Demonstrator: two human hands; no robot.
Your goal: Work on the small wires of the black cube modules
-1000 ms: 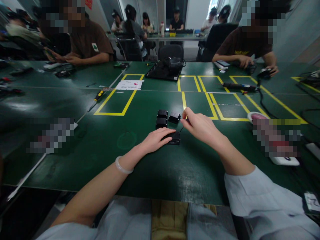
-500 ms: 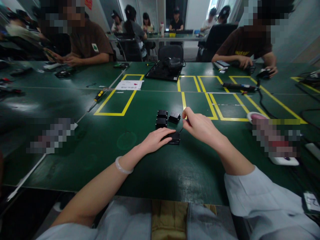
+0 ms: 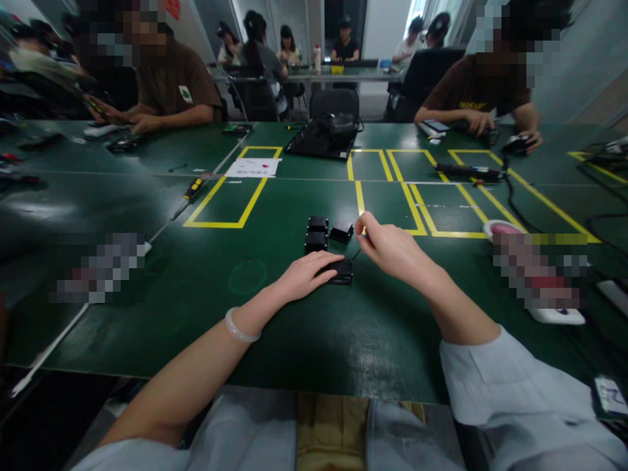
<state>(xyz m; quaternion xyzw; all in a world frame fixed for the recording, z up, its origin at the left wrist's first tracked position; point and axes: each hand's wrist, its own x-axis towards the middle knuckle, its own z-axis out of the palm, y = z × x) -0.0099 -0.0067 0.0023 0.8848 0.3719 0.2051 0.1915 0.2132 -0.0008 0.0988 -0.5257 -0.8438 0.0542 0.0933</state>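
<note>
My left hand rests on the green table with its thumb and fingers on a black rectangular block, steadying it. The fingers cover the block's left part. Just right of it, my right hand is closed in a pinch on a thin dark rod-like tool. The tool slants down, its lower end at the block's right edge; its upper end is hidden in the fingers. Beyond my left hand sit two black blocks in a row. Another black block lies beside them, slightly turned.
A yellow-black screwdriver and a printed paper lie to the left on the table. Farther back is a black tray-like item. A white-edged blurred device is at right. Two people work across the table.
Both hands keep almost the same place and grip. The whole view has shifted very slightly.
</note>
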